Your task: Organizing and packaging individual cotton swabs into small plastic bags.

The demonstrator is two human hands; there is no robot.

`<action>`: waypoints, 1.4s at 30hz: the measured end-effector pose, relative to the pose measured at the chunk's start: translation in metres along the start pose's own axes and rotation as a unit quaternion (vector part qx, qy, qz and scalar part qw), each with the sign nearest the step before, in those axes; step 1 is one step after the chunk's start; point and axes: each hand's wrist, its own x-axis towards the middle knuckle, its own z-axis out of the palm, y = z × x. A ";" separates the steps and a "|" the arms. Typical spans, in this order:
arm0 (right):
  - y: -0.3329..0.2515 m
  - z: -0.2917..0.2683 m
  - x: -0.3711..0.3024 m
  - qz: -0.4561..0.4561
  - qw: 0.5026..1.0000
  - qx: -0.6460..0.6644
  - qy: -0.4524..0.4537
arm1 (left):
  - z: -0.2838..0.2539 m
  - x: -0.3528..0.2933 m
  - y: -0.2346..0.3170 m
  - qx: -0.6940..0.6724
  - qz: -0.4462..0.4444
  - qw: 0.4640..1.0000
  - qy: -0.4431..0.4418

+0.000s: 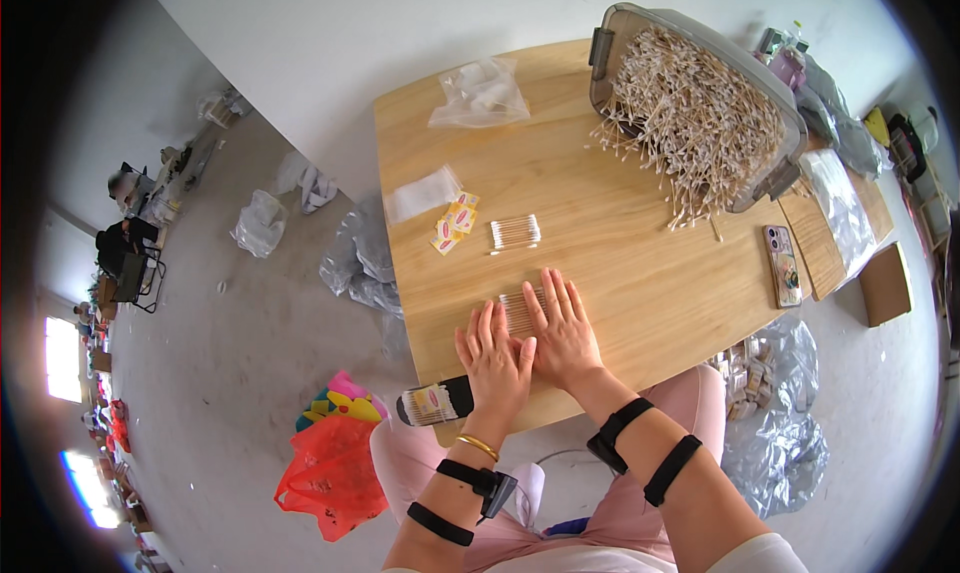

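A row of cotton swabs lies side by side on the wooden table, partly covered by my fingers. My left hand rests flat at its left and near side, fingers stretched out. On the other side, my right hand also lies flat with straight fingers, touching the swabs. Both hands are open and grip nothing; the thumbs come close together. Beyond them is a second small row of cotton swabs. Left of that row are yellow-and-white printed cards and clear plastic sleeves.
A grey translucent bin tilts at the far right, loose cotton swabs spilling from it. A phone lies near the right edge. A swab pack sits on a black pad by my left wrist. A plastic bag lies at the back.
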 end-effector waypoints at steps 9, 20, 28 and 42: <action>-0.005 -0.001 0.002 -0.011 1.000 0.004 -0.002 | -0.016 -0.002 -0.008 -0.022 -0.016 0.999 0.026; -0.014 0.001 -0.009 -0.048 0.999 0.014 0.014 | -0.091 -0.098 -0.141 -0.226 -0.300 0.924 0.075; -0.075 0.006 -0.061 -0.111 0.993 0.012 -0.050 | -0.052 -0.093 -0.132 -0.429 -0.405 0.805 0.060; -0.139 0.015 -0.058 -0.074 0.994 0.024 -0.072 | -0.017 -0.091 -0.139 -0.504 -0.397 0.744 0.188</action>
